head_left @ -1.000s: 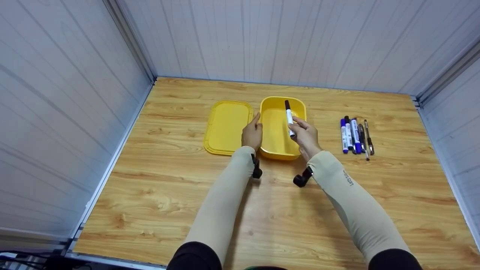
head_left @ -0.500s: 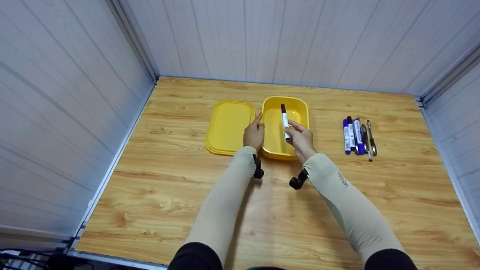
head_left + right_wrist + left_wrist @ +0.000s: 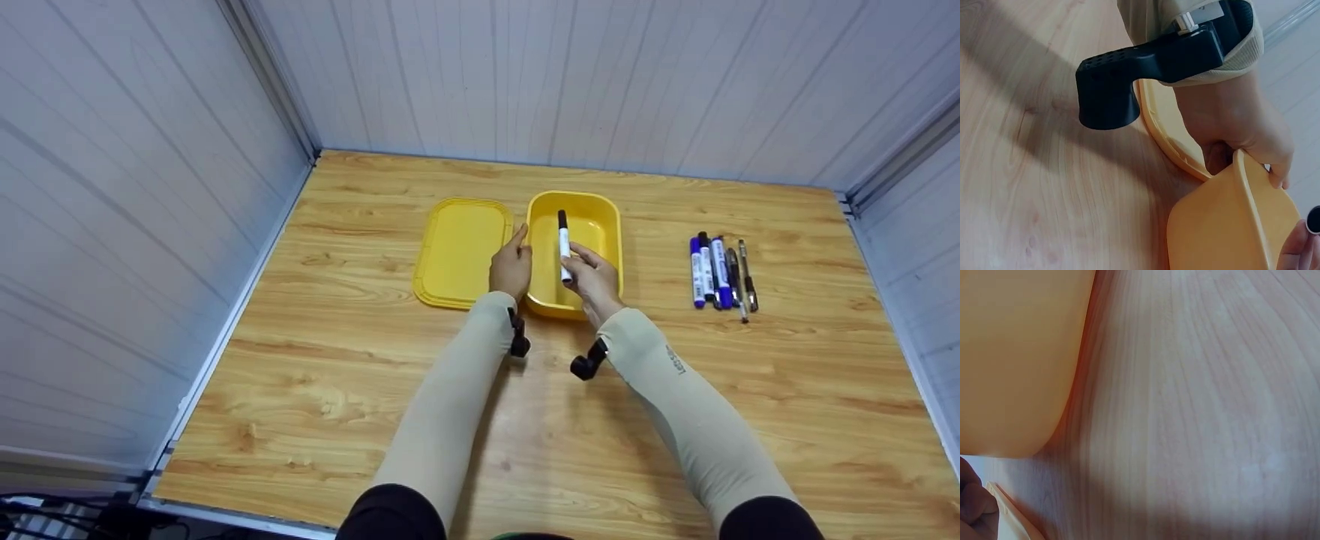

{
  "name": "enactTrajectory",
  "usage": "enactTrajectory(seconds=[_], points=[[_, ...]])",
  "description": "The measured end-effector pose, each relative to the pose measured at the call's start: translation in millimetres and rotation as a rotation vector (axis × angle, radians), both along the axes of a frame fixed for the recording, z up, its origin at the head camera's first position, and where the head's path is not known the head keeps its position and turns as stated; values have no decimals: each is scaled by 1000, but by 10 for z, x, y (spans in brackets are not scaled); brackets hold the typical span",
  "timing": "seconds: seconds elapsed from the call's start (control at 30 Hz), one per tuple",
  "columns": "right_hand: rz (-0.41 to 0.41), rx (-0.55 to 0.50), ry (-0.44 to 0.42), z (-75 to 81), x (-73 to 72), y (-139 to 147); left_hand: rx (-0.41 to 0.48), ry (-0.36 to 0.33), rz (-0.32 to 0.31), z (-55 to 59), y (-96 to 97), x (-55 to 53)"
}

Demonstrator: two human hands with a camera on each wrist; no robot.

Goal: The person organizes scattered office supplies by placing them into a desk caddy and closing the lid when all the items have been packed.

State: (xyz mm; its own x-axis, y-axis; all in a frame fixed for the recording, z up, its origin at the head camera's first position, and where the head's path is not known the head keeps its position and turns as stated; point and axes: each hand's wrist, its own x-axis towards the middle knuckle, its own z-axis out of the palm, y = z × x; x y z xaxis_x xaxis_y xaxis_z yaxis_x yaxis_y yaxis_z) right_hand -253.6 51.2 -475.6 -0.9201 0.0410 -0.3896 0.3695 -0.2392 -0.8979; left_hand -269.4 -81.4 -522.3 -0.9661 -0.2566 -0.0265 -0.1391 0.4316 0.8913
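Lying on the counter (image 3: 547, 420), a yellow lid (image 3: 461, 251) is neighbouring the left hand (image 3: 511, 268), whose fingers are gripping the yellow box (image 3: 546, 255). Over this box, the right hand (image 3: 595, 281) is pinching 1 white marker (image 3: 565, 246); other pens (image 3: 721, 266) are resting farther right.

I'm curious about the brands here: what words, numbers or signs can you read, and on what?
"Lets": the start of the lettering on the right sleeve; the rest is too blurred.
Marker in the right hand: print too small to read.
White-bodied markers on the table: print too small to read.
Yellow box and yellow lid: no readable text.
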Motion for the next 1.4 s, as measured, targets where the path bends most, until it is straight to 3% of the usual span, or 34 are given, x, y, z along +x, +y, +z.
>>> enactTrajectory(seconds=[0.4, 0.87, 1.13, 1.4], points=[[7, 15, 9, -84, -65, -54, -4, 9, 6, -7, 1, -9], [54, 235, 38, -236, -198, -178, -32, 8, 10, -2, -9, -13], [77, 290, 66, -290, -213, -210, -9, 3, 33, -2, -1, 13], [142, 344, 34, -326, -216, -217, -2, 12, 28, -23, 8, -1]])
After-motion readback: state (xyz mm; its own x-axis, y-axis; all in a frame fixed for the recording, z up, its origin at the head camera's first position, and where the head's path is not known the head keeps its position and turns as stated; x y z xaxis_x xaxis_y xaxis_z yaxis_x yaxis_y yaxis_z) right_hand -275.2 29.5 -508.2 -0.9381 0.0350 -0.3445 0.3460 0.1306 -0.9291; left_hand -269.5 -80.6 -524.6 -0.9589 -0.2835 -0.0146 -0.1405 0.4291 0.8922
